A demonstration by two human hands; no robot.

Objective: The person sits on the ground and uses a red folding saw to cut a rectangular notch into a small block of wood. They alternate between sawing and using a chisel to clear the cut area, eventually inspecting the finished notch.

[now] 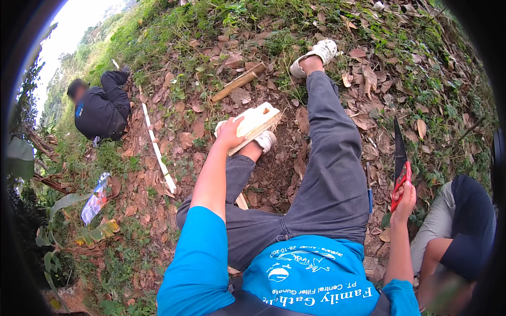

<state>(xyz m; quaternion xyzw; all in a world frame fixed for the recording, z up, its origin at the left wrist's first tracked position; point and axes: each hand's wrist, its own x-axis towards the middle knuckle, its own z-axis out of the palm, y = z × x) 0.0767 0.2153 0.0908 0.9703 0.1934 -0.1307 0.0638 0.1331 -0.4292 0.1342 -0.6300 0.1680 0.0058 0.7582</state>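
Note:
My left hand grips the near end of a pale, thick wooden block, with its fingers over the top face. A notch or hole shows near the block's far right end. The block rests at my left foot, partly over the white shoe. Out to the right, my right hand is closed around the red handle of a hand saw. Its dark blade points away from me and is apart from the block.
A short brown log lies beyond the block, among dry leaves. A long pale pole stretches across the ground at left, near a crouching person in dark clothes. Another person sits close at right. A plastic wrapper lies at left.

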